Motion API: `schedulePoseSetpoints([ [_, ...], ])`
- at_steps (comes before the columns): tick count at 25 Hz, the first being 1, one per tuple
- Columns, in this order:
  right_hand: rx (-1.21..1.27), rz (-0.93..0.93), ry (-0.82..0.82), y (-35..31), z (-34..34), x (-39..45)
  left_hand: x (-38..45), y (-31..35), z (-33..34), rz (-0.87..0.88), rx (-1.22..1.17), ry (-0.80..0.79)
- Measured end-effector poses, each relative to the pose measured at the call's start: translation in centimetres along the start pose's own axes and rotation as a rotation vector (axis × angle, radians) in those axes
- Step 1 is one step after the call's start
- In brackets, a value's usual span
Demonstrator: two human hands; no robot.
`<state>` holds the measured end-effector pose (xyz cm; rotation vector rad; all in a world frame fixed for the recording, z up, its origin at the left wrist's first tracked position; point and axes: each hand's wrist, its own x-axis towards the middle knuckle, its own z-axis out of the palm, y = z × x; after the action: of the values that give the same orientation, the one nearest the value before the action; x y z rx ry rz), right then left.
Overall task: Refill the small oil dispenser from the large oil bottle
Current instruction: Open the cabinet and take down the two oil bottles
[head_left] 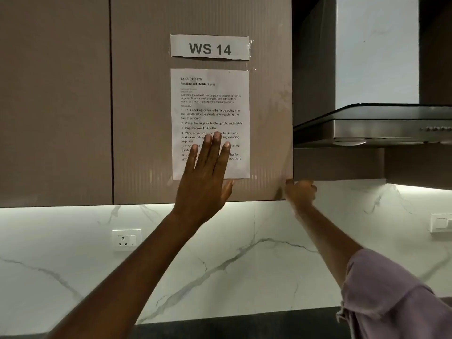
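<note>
The left hand (208, 172) lies flat, fingers straight, on the sheet (210, 106) taped to the door (146, 118). The right hand (299, 192), at 3 o'clock of it, curls round the door's lower corner. Neither bottle nor dispenser is in view. Pulling while the left hand presses could tear the sheet or jam the door.

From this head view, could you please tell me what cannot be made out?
- Task sheet steps 4 to 6: partly covered by the left hand.
- Right hand grip: fingertips hidden behind the cabinet door corner.
- Oil bottles: out of frame.
</note>
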<state>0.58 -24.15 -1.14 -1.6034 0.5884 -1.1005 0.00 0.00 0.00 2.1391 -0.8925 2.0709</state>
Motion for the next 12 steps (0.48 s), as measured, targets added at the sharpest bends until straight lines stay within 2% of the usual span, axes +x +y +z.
schedulePoseSetpoints([
  [4, 0.203, 0.204, -0.12, 0.7, 0.7, 1.1, -1.2, 0.6, 1.2, 0.03, 0.054, -0.016],
  [12, 0.66, 0.447, -0.168, 1.6, 1.5, 1.5, -1.4, 0.6, 0.9, 0.018, 0.091, -0.068],
])
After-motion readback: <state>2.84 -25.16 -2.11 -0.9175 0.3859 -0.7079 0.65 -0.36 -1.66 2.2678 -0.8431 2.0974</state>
